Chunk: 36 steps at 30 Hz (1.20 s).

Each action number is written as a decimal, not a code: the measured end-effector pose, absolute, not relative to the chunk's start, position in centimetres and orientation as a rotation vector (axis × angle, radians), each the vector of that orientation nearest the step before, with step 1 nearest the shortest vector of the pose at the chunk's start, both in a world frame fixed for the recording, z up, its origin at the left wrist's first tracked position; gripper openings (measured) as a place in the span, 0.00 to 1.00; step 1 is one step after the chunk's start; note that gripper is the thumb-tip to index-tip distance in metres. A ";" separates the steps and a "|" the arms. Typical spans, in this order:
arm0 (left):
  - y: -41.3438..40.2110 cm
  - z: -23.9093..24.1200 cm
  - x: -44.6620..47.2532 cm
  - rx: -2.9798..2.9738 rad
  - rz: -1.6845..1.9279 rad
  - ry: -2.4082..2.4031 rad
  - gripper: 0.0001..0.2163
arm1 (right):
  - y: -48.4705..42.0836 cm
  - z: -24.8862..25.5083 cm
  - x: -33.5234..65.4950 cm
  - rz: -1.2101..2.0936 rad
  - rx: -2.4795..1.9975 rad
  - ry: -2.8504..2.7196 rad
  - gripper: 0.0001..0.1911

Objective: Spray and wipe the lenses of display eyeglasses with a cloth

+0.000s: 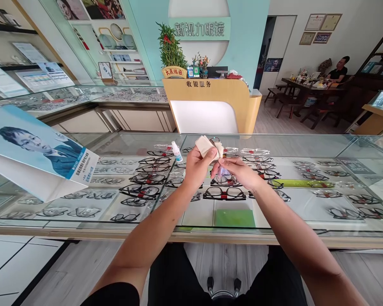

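Optician's shop, glass display counter (pixel 95 233), rows of spectacle frames (pixel 224 195) inside, cashier desk (pixel 210 92), wall sign (pixel 199 29)

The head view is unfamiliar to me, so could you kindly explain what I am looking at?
No machine here: these are a person's two bare hands, seen by a camera worn on the head, looking forward and down. The left hand holds a pale cloth against a pair of glasses, which the right hand pinches. Below is a glass display counter; a small white bottle and a folded blue sign stand on it, and rows of eyeglasses show through its top.
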<state>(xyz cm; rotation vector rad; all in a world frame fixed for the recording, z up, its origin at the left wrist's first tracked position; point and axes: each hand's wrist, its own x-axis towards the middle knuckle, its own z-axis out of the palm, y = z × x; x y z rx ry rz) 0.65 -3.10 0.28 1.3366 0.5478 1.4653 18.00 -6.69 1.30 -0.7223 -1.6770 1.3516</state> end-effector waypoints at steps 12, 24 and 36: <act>-1.0 -0.2 0.5 1.109 1.355 0.494 0.27 | -5.5 0.6 19.3 1.292 -0.782 -1.539 0.31; -1.6 -1.5 0.9 1.127 1.108 0.487 0.27 | -4.7 0.9 20.1 1.075 -0.817 -1.306 0.32; -2.3 -1.5 1.5 1.157 1.069 0.528 0.33 | -4.9 -0.1 19.0 1.053 -0.796 -1.477 0.35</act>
